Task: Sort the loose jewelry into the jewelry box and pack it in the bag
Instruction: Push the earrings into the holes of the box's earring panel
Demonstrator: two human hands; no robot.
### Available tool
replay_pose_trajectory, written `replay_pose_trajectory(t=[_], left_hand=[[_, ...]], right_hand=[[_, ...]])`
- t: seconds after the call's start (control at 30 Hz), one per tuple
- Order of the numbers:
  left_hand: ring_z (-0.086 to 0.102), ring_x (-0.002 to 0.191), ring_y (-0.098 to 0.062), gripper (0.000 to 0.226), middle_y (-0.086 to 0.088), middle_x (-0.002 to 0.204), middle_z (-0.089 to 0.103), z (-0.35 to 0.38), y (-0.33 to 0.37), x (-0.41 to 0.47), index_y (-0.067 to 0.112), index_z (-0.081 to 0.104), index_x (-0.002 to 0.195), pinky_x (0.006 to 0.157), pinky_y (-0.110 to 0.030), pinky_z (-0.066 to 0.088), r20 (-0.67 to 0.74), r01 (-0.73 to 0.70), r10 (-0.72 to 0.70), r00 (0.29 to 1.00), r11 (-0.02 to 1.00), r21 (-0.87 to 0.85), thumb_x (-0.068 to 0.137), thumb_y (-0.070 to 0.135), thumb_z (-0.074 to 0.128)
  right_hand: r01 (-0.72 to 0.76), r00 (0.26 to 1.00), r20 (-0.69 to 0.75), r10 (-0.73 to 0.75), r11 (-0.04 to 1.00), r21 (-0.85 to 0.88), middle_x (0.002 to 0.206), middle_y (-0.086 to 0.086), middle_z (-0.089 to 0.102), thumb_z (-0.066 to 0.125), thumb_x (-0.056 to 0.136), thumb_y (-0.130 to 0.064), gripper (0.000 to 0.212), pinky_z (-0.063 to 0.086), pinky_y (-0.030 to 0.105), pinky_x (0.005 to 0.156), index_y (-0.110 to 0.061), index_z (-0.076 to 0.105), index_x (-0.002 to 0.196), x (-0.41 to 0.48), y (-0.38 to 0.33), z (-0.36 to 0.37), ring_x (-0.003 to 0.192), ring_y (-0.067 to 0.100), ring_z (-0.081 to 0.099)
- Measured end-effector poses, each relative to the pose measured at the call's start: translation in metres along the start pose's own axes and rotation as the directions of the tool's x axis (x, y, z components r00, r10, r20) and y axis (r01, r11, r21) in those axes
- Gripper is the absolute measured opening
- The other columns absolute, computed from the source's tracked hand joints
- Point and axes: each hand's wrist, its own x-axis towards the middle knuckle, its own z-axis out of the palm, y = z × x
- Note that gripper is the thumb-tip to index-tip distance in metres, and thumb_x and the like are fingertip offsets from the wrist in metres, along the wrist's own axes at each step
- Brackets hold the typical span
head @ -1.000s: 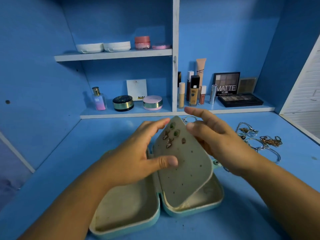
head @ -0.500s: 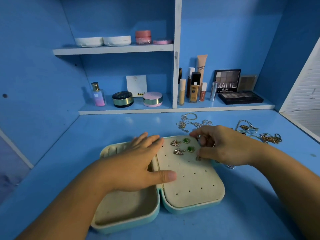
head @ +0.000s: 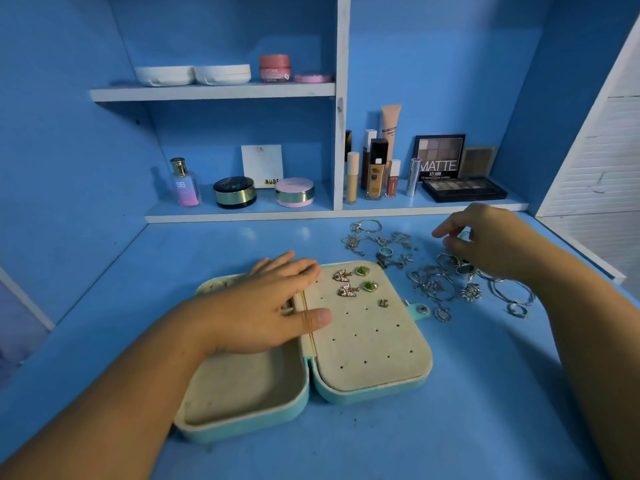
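A teal jewelry box (head: 242, 424) with cream lining lies open on the blue desk. Its perforated earring panel (head: 374, 341) lies flat over the right half. The panel carries two leaf-shaped earrings (head: 343, 276), two green ones (head: 362, 270) and a small gold one (head: 383, 303). My left hand (head: 263, 306) rests flat across the hinge, thumb on the panel. Loose silver chains, rings and bangles (head: 433, 285) are scattered right of the box. My right hand (head: 485, 244) hovers over that pile, and its thumb and fingers pinch a small silver piece. No bag is in view.
Behind the desk a low shelf holds a perfume bottle (head: 185, 183), compacts, foundation tubes and eyeshadow palettes (head: 464, 190). An upper shelf (head: 207, 91) holds jars. A white slatted panel (head: 595, 168) stands at the right edge.
The earring panel, held upright a second ago, has been laid flat in the box. My right hand has left it and moved right and back to the loose jewelry.
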Motion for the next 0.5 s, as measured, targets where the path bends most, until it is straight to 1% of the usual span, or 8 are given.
replay_pose_trajectory(t=[0.1,0.2,0.27,0.3,0.37,0.43,0.5], left_hand=[[-0.013,0.142,0.008,0.092,0.025,0.158,0.000,0.002,-0.001,0.002,0.033,0.010,0.155,0.113,-0.016,-0.009,-0.053,-0.018,0.017,0.998,1.000,-0.007,0.074,0.071,0.030],[-0.001,0.144,0.008,0.095,0.024,0.158,0.011,0.005,-0.005,0.005,0.031,0.020,0.153,0.117,-0.019,-0.002,-0.137,-0.038,0.034,0.990,0.999,-0.029,0.071,0.073,0.038],[0.011,0.143,0.007,0.092,0.025,0.154,0.022,0.007,-0.007,0.006,0.032,0.029,0.151,0.119,-0.022,0.008,-0.199,-0.040,0.028,0.980,0.998,-0.056,0.071,0.073,0.044],[0.019,0.140,0.007,0.087,0.026,0.150,0.028,0.008,-0.008,0.006,0.032,0.033,0.149,0.118,-0.022,0.015,-0.232,-0.048,0.033,0.972,0.997,-0.062,0.074,0.072,0.048],[0.035,0.129,0.008,0.074,0.030,0.139,0.038,0.009,-0.009,0.007,0.034,0.040,0.144,0.113,-0.023,0.029,-0.285,-0.064,0.047,0.957,0.997,-0.052,0.081,0.070,0.053],[0.043,0.121,0.007,0.069,0.031,0.131,0.043,0.010,-0.009,0.008,0.038,0.041,0.140,0.107,-0.027,0.038,-0.305,-0.061,0.045,0.951,0.997,-0.042,0.079,0.069,0.050],[0.044,0.119,0.005,0.067,0.029,0.132,0.043,0.010,-0.009,0.008,0.040,0.038,0.140,0.104,-0.029,0.040,-0.307,-0.055,0.038,0.951,0.997,-0.048,0.080,0.067,0.051]], right_hand=[[0.037,0.998,0.045,-0.035,0.998,-0.057,0.101,-0.003,0.052,0.060,0.090,-0.021,0.019,0.038,0.026,0.071,-0.028,0.070,0.104,0.000,-0.005,0.003,0.085,0.016,0.050],[0.055,0.998,0.046,-0.051,0.995,-0.080,0.106,0.000,0.054,0.060,0.090,-0.025,0.017,0.039,0.031,0.079,-0.030,0.071,0.103,-0.001,-0.009,0.006,0.094,0.015,0.042],[0.050,0.997,0.055,-0.045,0.995,-0.086,0.107,0.000,0.054,0.060,0.090,-0.029,0.016,0.037,0.031,0.081,-0.031,0.071,0.102,0.000,-0.009,0.008,0.096,0.014,0.038],[0.049,0.997,0.059,-0.044,0.995,-0.085,0.106,0.000,0.054,0.061,0.090,-0.031,0.016,0.036,0.030,0.081,-0.031,0.071,0.102,0.000,-0.010,0.009,0.096,0.013,0.037],[0.050,0.997,0.063,-0.045,0.996,-0.077,0.105,0.000,0.053,0.063,0.089,-0.034,0.015,0.035,0.029,0.082,-0.030,0.071,0.101,0.001,-0.011,0.012,0.098,0.012,0.034],[0.052,0.997,0.066,-0.047,0.996,-0.076,0.103,-0.001,0.052,0.063,0.088,-0.035,0.015,0.035,0.029,0.083,-0.031,0.071,0.100,0.001,-0.012,0.014,0.099,0.011,0.033],[0.050,0.997,0.070,-0.045,0.995,-0.084,0.102,-0.002,0.051,0.063,0.088,-0.035,0.015,0.035,0.029,0.083,-0.031,0.071,0.100,0.002,-0.012,0.014,0.098,0.011,0.033]])
